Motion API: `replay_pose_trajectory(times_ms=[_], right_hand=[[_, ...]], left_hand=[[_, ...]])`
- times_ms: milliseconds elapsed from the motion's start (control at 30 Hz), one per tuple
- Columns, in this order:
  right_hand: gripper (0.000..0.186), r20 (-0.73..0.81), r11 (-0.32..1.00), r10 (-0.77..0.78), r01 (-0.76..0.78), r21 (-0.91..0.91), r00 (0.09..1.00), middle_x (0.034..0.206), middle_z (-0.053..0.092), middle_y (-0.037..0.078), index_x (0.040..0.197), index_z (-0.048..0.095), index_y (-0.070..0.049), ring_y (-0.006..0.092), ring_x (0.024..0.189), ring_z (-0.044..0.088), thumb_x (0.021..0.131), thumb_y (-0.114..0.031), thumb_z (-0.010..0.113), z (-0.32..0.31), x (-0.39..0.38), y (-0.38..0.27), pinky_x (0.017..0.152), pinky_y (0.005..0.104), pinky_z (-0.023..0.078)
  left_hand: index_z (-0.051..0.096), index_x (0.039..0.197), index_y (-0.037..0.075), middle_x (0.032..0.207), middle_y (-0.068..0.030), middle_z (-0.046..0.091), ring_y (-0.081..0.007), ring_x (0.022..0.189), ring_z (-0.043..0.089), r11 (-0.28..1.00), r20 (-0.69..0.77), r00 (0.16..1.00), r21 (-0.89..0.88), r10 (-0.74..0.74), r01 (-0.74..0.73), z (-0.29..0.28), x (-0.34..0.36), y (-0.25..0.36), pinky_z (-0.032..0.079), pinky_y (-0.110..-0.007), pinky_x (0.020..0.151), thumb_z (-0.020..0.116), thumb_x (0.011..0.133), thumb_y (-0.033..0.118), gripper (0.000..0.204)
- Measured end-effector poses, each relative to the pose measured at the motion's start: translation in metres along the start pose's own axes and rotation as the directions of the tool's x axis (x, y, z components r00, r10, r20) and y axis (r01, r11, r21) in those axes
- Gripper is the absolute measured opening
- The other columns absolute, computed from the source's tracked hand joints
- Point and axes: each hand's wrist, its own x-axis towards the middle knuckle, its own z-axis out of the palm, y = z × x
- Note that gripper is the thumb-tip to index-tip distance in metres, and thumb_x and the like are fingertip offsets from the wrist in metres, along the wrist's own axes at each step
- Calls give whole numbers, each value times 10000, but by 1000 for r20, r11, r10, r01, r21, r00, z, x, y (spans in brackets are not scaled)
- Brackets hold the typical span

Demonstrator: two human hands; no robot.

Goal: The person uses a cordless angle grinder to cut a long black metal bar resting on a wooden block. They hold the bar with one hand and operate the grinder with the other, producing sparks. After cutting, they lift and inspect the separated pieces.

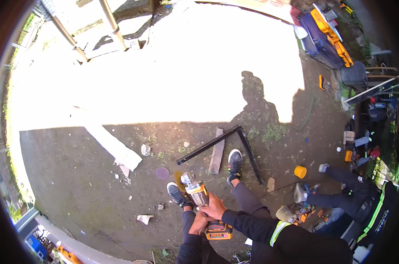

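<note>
I hold an orange and black angle grinder [198,193] low in front of me, its disc end pointing toward the ground near my left shoe [177,195]. My right hand [215,207] wraps the grinder's body. My left hand [199,223] grips its rear end beside the battery pack [218,231]. My right shoe [234,161] rests by a black L-shaped metal frame [245,143], which lies on the dirt over a short wooden plank [216,157].
Another person in dark clothes with a hi-vis stripe [362,202] crouches at the right among small tools. A yellow cup [300,171] stands on the dirt. A white board [116,148] lies left, a ladder [113,28] far left, a blue and orange case [325,33] far right.
</note>
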Motion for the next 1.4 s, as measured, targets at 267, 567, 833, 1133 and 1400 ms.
replay_pose_trajectory(times_ms=[267, 567, 833, 1133, 1400], right_hand=[[634, 150, 914, -404, 393, 97, 902, 1108, 687, 191, 1183, 689, -20, 391, 1136, 598, 769, -454, 895, -65, 45, 16, 1034, 473, 444], [582, 89, 589, -276, 242, -771, 957, 1353, 581, 183, 1366, 626, -83, 377, 1318, 505, 804, -157, 760, -193, 293, 117, 1066, 565, 419], [318, 235, 150, -384, 312, -938, 893, 1226, 663, 151, 1172, 703, -108, 326, 1261, 587, 855, -140, 705, -202, 402, 189, 1055, 528, 434], [141, 402, 310, -352, 511, -802, 845, 950, 698, 219, 903, 658, -30, 428, 925, 704, 775, -75, 692, -197, 418, 192, 816, 503, 557], [212, 367, 518, -289, 467, -717, 884, 923, 646, 235, 937, 587, 6, 477, 920, 661, 752, -27, 686, -219, 285, 133, 800, 551, 544]], left_hand=[[666, 1132, -31, 980, -96, 740, -178, 878, 720, 881, -311, 913, 463, 266, -99, 64, -6, 33, 586, -345, 778, 786, 763, -26, 389], [652, 945, -1, 865, -75, 723, -176, 795, 713, 958, -407, 875, 217, 262, -186, 38, 10, 13, 590, -327, 761, 732, 735, -94, 244], [600, 1048, -28, 885, -115, 705, -218, 837, 707, 959, -479, 839, 22, 257, -281, 17, 23, -10, 578, -342, 806, 697, 740, -133, 339], [578, 1087, -22, 884, -118, 696, -222, 840, 706, 974, -498, 856, -85, 143, -212, -9, 25, -32, 578, -354, 818, 677, 741, -170, 388], [587, 1062, -28, 874, -113, 698, -217, 811, 706, 946, -426, 892, -201, 149, -254, -6, 5, -40, 580, -346, 778, 681, 730, -184, 378]])
